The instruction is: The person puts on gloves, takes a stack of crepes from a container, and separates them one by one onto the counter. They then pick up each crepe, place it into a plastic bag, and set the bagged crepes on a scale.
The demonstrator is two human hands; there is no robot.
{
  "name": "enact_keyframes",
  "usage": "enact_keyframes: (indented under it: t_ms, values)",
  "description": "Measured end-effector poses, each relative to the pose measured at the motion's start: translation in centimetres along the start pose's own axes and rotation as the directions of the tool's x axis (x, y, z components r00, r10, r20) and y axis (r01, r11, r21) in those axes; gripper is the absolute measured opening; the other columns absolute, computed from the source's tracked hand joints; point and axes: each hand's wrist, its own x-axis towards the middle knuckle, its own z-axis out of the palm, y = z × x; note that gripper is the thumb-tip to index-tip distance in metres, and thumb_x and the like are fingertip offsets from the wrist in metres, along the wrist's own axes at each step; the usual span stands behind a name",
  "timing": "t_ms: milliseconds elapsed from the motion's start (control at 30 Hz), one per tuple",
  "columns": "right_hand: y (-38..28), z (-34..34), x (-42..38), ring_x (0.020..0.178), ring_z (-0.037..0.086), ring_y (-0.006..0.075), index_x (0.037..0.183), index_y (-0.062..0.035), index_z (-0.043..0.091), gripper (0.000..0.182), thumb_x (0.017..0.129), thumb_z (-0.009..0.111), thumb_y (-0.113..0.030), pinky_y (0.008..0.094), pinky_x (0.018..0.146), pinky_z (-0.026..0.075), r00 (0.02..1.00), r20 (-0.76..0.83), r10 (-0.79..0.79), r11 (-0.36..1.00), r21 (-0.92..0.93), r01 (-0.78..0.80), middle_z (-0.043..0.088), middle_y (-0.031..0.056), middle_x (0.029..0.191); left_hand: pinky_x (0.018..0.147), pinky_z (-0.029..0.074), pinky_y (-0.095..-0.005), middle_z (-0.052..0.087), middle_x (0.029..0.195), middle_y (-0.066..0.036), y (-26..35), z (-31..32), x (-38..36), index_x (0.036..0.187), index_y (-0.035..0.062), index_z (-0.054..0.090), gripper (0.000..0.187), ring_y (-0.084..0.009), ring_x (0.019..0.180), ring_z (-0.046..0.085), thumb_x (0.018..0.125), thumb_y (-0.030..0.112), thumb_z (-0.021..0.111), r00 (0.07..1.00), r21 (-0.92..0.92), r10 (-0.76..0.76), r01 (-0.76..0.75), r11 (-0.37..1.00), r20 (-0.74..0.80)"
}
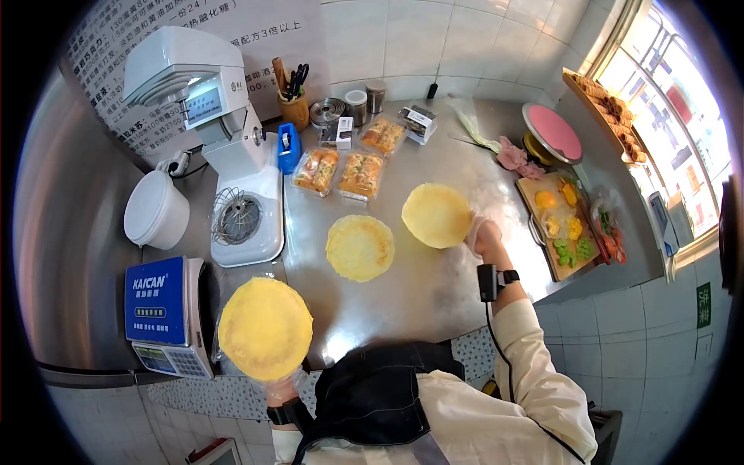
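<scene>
My left hand (284, 389), in a clear plastic glove, is under the near edge of a round yellow crepe pile (265, 328) and holds it over the table's front edge. Most of its fingers are hidden beneath. Out to the right, my right hand (487, 237), also in a clear glove, grips the right edge of a single crepe (436, 215); the fingertips are partly covered by the glove and the crepe. Between the two hands another crepe (359, 248), lightly browned, lies flat on the steel table (403, 302).
A white stand mixer (246, 209), a white bucket (157, 211) and a blue-and-white scale (167, 314) stand left. Packed pastries (361, 173) and a blue tape dispenser (289, 149) are at the back. To the right are a cutting board with fruit (542, 189) and a pink-topped turntable (553, 132).
</scene>
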Motion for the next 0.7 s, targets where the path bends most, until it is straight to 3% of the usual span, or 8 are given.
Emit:
enact_keyframes:
  t_ms: [100,133,167,300,433,500,567,700]
  values:
    - [2.2,-2.9,0.8,0.087,0.061,0.0282,0.107,-0.0005,0.054,0.030,0.088,0.053,-0.024,0.0393,0.076,0.050,0.976,-0.178,0.122,0.988,-0.074,-0.137,0.061,0.0129,0.100,0.098,0.039,-0.0409,0.041,0.134,-0.011,0.0,-0.3,-0.1,0.134,0.0093,0.033,0.049,-0.0257,0.120,0.043,0.093,0.033,0.045,1.000,0.023,0.007,-0.006,1.000,-0.011]
    - [0.8,-1.0,-1.5,0.089,0.061,0.0288,0.107,-0.0010,0.054,0.036,0.083,0.057,-0.029,0.0382,0.077,0.049,0.991,-0.121,-0.054,0.619,-0.783,-0.062,0.062,0.0142,0.098,0.098,0.039,-0.0408,0.041,0.133,-0.011,0.0,-0.4,0.0,0.134,0.0093,0.033,0.049,-0.0256,0.120,0.043,0.093,0.033,0.045,1.000,0.020,0.008,-0.007,1.000,-0.013]
    - [-0.1,0.9,-3.0,0.092,0.061,0.0295,0.107,-0.0016,0.054,0.043,0.079,0.061,-0.033,0.0371,0.078,0.048,0.990,0.047,-0.136,-0.152,-0.988,0.026,0.062,0.0154,0.097,0.098,0.039,-0.0407,0.041,0.133,-0.011,0.0,-0.4,0.0,0.134,0.0093,0.033,0.049,-0.0255,0.120,0.043,0.093,0.033,0.045,1.000,0.028,0.010,-0.010,1.000,-0.015]
    - [0.0,3.2,-3.4,0.095,0.061,0.0291,0.111,-0.0024,0.051,0.054,0.070,0.068,-0.034,0.0347,0.078,0.048,0.845,-0.462,-0.271,0.525,-0.806,-0.273,0.063,0.0175,0.092,0.098,0.039,-0.0403,0.041,0.133,-0.011,-0.3,-0.4,-0.2,0.134,0.0093,0.033,0.049,-0.0251,0.119,0.043,0.093,0.032,0.045,1.000,0.060,0.012,-0.011,0.998,-0.022]
    - [0.7,1.3,-3.0,0.095,0.057,0.0311,0.126,-0.0026,0.038,0.061,0.072,0.064,-0.014,0.0377,0.083,0.046,0.876,-0.206,-0.437,0.201,-0.971,-0.128,0.056,0.0189,0.106,0.098,0.039,-0.0399,0.041,0.133,-0.010,-0.3,-0.8,-0.9,0.133,0.0093,0.033,0.048,-0.0247,0.119,0.044,0.093,0.032,0.046,1.000,0.076,0.016,-0.014,0.997,-0.024]
    - [6.3,-11.7,6.0,0.097,0.055,0.0335,0.121,0.0003,0.038,0.053,0.074,0.059,-0.011,0.0373,0.086,0.043,0.558,0.494,-0.667,-0.576,-0.817,0.035,0.055,0.0210,0.105,0.098,0.039,-0.0397,0.042,0.133,-0.010,0.0,-0.9,-1.6,0.133,0.0093,0.033,0.048,-0.0245,0.119,0.044,0.093,0.032,0.046,0.999,0.111,0.037,-0.034,0.993,-0.028]
    - [-0.3,2.8,-4.8,0.080,0.060,0.0312,0.103,-0.0033,0.053,0.024,0.078,0.053,-0.006,0.0389,0.072,0.048,0.787,-0.027,-0.616,0.041,-0.999,-0.003,0.061,0.0173,0.084,0.098,0.039,-0.0395,0.042,0.133,-0.010,0.2,-0.1,-1.0,0.133,0.0093,0.034,0.048,-0.0243,0.119,0.044,0.093,0.031,0.046,0.997,0.133,0.077,-0.077,0.988,0.003]
    - [-0.3,13.3,-13.0,0.079,0.060,0.0278,0.091,-0.0052,0.061,0.012,0.081,0.054,-0.009,0.0357,0.069,0.048,0.416,0.658,-0.628,-0.199,-0.652,0.732,0.062,0.0120,0.084,0.098,0.039,-0.0391,0.042,0.132,-0.010,0.5,3.2,3.2,0.133,0.0092,0.034,0.048,-0.0239,0.119,0.044,0.092,0.031,0.047,0.976,0.155,0.175,-0.194,0.969,0.130]
